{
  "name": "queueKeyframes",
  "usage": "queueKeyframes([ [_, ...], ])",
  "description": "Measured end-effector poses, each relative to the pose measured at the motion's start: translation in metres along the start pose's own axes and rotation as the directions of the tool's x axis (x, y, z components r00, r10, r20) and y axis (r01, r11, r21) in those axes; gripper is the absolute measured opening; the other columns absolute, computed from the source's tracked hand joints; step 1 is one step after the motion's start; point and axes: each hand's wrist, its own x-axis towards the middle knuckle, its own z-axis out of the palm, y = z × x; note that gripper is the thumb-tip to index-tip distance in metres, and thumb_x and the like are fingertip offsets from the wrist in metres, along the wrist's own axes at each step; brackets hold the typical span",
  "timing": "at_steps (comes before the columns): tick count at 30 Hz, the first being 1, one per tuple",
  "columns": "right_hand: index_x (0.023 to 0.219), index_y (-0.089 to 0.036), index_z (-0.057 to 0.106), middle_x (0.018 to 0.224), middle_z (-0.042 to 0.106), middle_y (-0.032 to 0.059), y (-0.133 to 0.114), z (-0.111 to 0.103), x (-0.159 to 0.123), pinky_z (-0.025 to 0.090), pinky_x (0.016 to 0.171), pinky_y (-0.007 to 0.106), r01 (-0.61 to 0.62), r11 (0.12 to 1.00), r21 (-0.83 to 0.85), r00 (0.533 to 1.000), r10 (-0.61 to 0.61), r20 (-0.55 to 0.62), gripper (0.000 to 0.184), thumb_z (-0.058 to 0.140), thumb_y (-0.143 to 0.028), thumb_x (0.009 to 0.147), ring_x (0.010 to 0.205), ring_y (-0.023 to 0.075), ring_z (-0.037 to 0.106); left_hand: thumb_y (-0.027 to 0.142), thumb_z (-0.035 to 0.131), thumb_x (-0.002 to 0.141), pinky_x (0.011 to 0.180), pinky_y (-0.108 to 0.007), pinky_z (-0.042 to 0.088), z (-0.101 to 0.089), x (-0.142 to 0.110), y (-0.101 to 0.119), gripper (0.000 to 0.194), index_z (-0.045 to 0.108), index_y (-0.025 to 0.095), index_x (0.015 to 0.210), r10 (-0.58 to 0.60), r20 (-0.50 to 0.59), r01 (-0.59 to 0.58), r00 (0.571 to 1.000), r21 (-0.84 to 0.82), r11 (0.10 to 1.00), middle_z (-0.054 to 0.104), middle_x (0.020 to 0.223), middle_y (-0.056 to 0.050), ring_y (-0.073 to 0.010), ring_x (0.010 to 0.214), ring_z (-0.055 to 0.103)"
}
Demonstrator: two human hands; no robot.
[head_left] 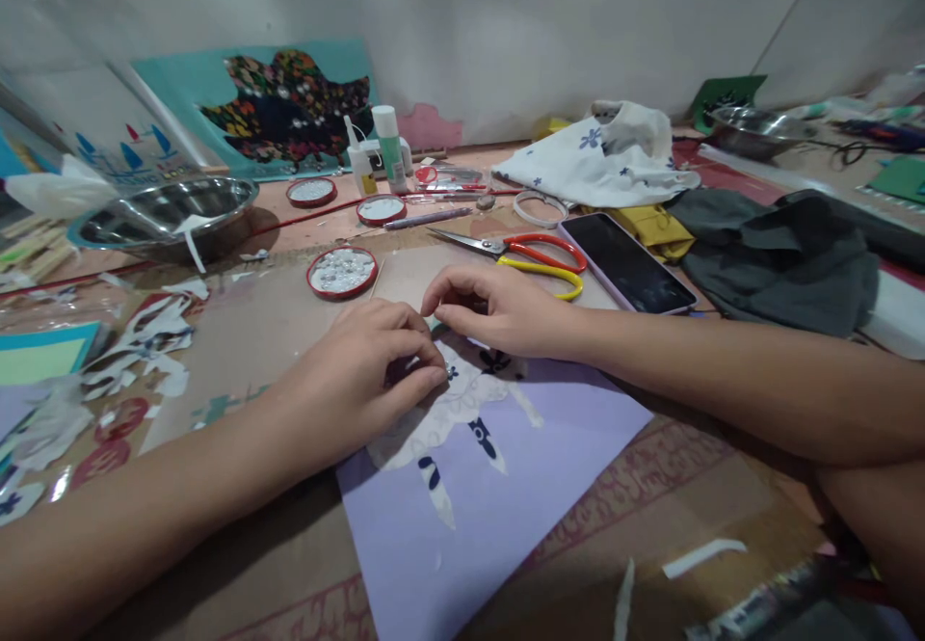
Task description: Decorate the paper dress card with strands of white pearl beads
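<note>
My left hand rests with curled fingers on a white cloth cutout with dark blue flowers. Its thumb and forefinger close at the cutout's middle; what lies between them, if anything, is too small to make out. My right hand is bent over the cutout's upper edge, thumb and fingertips together, and their contents are hidden. Beneath both hands lies a sheet of purple paper, with narrow cloth strips of the cutout pointing down across it. Just beyond stands a red-rimmed lid of silvery bits, with a thin stick beside it.
Scissors with red and yellow handles lie beside a phone. Farther back are a glue bottle, a glue stick and flowered white cloth. A metal bowl and cloth scraps are at left.
</note>
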Motion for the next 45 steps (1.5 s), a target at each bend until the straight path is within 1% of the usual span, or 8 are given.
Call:
queueKeyframes([
  [5, 0.095, -0.013, 0.065, 0.073, 0.062, -0.0016, 0.001, 0.000, 0.000, 0.042, 0.062, 0.022, 0.021, 1.000, 0.007, 1.000, -0.021, 0.020, 0.014, 0.053, -0.012, 0.089, 0.065, 0.0102, 0.056, 0.028, 0.056, 0.094, 0.087, -0.040, 0.042, 0.002, 0.000, 0.000, 0.020, 0.073, 0.021, 0.085, -0.034, 0.012, 0.034, 0.999, -0.004, 0.999, 0.065, 0.092, -0.004, -0.0222, 0.093, 0.058],
  [16, 0.096, -0.014, 0.067, 0.077, 0.065, -0.0007, 0.001, -0.001, 0.000, 0.043, 0.064, 0.022, 0.016, 0.999, -0.028, 0.999, -0.015, 0.033, 0.016, 0.054, -0.011, 0.087, 0.068, 0.0106, 0.058, 0.034, 0.058, 0.090, 0.082, -0.040, 0.042, 0.003, 0.002, 0.004, 0.022, 0.071, 0.020, 0.081, -0.137, -0.030, 0.137, 0.990, -0.003, 0.991, 0.064, 0.089, -0.005, -0.0228, 0.089, 0.059],
  [24, 0.095, -0.014, 0.066, 0.070, 0.063, -0.0026, 0.000, -0.002, 0.000, 0.041, 0.061, 0.022, 0.008, 1.000, -0.018, 0.999, -0.008, 0.045, 0.015, 0.053, -0.011, 0.088, 0.063, 0.0098, 0.056, 0.030, 0.060, 0.089, 0.081, -0.038, 0.043, 0.003, 0.003, -0.001, 0.015, 0.071, 0.021, 0.083, -0.131, -0.050, 0.130, 0.990, -0.020, 0.991, 0.064, 0.090, -0.003, -0.0213, 0.088, 0.059],
  [27, 0.095, -0.014, 0.066, 0.072, 0.063, -0.0020, 0.001, -0.002, 0.000, 0.041, 0.061, 0.022, 0.019, 0.999, -0.026, 0.999, -0.018, 0.044, 0.015, 0.054, -0.011, 0.088, 0.064, 0.0102, 0.056, 0.031, 0.061, 0.090, 0.080, -0.037, 0.042, 0.001, 0.002, -0.003, 0.016, 0.073, 0.022, 0.085, -0.089, -0.066, 0.091, 0.994, 0.022, 0.996, 0.064, 0.092, -0.003, -0.0214, 0.089, 0.059],
  [30, 0.095, -0.015, 0.066, 0.072, 0.063, -0.0026, 0.001, -0.001, 0.000, 0.041, 0.062, 0.021, 0.016, 1.000, -0.004, 0.999, -0.015, 0.049, 0.015, 0.053, -0.011, 0.088, 0.064, 0.0099, 0.057, 0.030, 0.060, 0.093, 0.079, -0.037, 0.040, -0.001, -0.002, -0.003, 0.016, 0.074, 0.025, 0.087, 0.005, -0.112, 0.009, 0.994, 0.129, 0.992, 0.065, 0.092, -0.003, -0.0213, 0.087, 0.059],
  [36, 0.095, -0.015, 0.066, 0.075, 0.064, -0.0015, 0.000, -0.001, -0.001, 0.042, 0.064, 0.022, 0.012, 1.000, -0.016, 0.999, -0.011, 0.047, 0.015, 0.053, -0.011, 0.088, 0.068, 0.0104, 0.058, 0.028, 0.061, 0.095, 0.081, -0.039, 0.037, 0.000, -0.009, 0.002, 0.016, 0.075, 0.026, 0.087, 0.221, -0.123, -0.163, 0.968, 0.364, 0.917, 0.066, 0.083, -0.001, -0.0221, 0.082, 0.055],
  [40, 0.096, -0.014, 0.067, 0.074, 0.063, -0.0014, 0.000, -0.002, -0.001, 0.042, 0.064, 0.023, 0.015, 1.000, -0.019, 0.999, -0.014, 0.049, 0.016, 0.053, -0.011, 0.088, 0.067, 0.0104, 0.057, 0.029, 0.059, 0.096, 0.080, -0.039, 0.037, 0.001, -0.011, 0.003, 0.020, 0.075, 0.026, 0.086, 0.263, -0.114, -0.196, 0.958, 0.408, 0.892, 0.067, 0.081, -0.001, -0.0215, 0.079, 0.055],
  [45, 0.096, -0.015, 0.066, 0.075, 0.063, -0.0014, -0.001, -0.002, -0.001, 0.042, 0.065, 0.023, 0.007, 1.000, -0.011, 0.999, -0.007, 0.054, 0.016, 0.053, -0.011, 0.088, 0.068, 0.0109, 0.057, 0.029, 0.058, 0.097, 0.080, -0.039, 0.037, 0.000, -0.010, 0.005, 0.022, 0.076, 0.026, 0.086, 0.251, -0.092, -0.189, 0.964, 0.429, 0.883, 0.068, 0.081, -0.001, -0.0208, 0.077, 0.056],
])
